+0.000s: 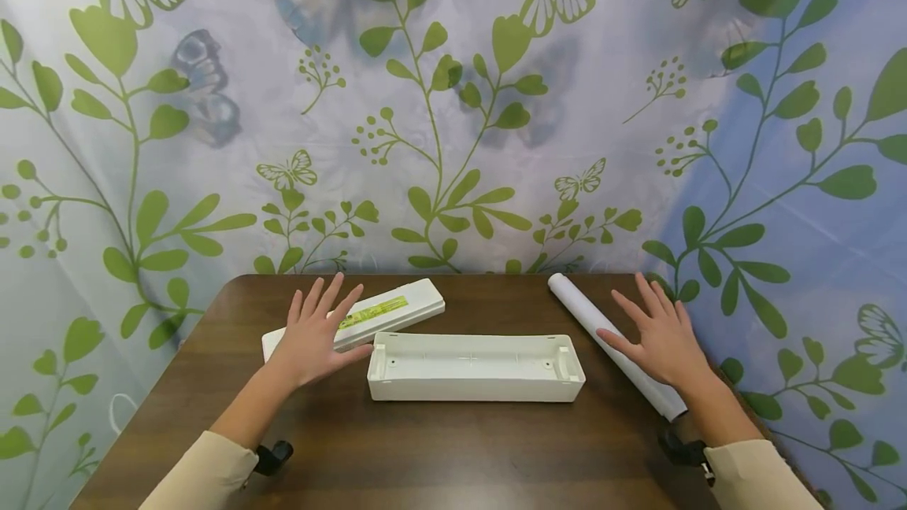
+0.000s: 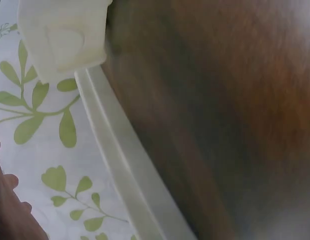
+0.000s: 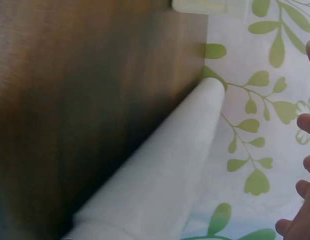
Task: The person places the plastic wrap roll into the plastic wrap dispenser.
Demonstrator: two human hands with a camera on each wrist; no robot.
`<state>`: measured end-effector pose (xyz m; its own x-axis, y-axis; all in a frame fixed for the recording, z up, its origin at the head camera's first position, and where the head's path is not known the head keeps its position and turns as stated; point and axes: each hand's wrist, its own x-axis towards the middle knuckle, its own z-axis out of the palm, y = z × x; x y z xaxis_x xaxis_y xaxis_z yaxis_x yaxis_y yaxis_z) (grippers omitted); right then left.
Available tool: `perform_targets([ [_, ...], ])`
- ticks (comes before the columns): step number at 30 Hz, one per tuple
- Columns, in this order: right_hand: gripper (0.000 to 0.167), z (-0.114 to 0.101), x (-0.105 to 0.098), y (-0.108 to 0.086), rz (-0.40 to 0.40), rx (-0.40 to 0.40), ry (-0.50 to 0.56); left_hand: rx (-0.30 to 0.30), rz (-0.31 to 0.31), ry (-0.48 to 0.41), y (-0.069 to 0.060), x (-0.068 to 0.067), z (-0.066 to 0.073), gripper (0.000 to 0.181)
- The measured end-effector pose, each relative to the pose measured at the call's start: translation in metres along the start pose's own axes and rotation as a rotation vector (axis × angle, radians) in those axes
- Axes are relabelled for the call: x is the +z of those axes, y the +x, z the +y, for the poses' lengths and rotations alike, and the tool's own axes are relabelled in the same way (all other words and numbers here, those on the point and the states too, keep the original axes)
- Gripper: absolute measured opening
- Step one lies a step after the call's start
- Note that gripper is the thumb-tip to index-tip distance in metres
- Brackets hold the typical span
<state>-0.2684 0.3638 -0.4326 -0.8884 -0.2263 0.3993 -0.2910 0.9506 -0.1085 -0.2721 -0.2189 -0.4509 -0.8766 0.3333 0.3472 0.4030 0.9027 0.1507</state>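
An open white box (image 1: 475,389) lies lengthwise across the middle of the table. Behind it to the left is a long white lid-like piece (image 1: 425,299) with a yellow-green label, set at a slant. My left hand (image 1: 309,343), fingers spread, is over the left part of that piece, thumb towards the box's left end. A white roll (image 1: 588,317) lies diagonally on the right; my right hand (image 1: 662,341) is spread over or beside it, holding nothing. In the left wrist view the white piece (image 2: 124,155) shows near fingers at the edge; the right wrist view shows the roll (image 3: 155,170).
The brown wooden table (image 1: 453,455) ends at the back against a hanging cloth (image 1: 453,101) printed with green leaves and butterflies. The cloth also runs along the right side. Dark bands with small devices (image 1: 272,457) are on both wrists.
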Motion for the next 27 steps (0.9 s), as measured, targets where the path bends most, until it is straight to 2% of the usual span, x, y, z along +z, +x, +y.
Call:
perform_targets([
  [6, 0.077, 0.0, 0.009, -0.011, 0.045, -0.013, 0.036, 0.04, 0.029, -0.05, -0.004, 0.009, 0.008, 0.099],
  [9, 0.076, -0.001, 0.014, -0.016, 0.079, -0.027, 0.054, 0.061, 0.034, -0.113, -0.005, 0.012, 0.013, 0.099],
  [17, 0.071, 0.0, 0.024, -0.028, 0.159, -0.029, 0.127, 0.095, 0.014, -0.258, -0.007, 0.022, 0.022, 0.099],
  [27, 0.066, 0.0, 0.034, -0.039, 0.152, 0.041, 0.271, 0.071, -0.058, -0.407, -0.013, 0.026, 0.03, 0.105],
])
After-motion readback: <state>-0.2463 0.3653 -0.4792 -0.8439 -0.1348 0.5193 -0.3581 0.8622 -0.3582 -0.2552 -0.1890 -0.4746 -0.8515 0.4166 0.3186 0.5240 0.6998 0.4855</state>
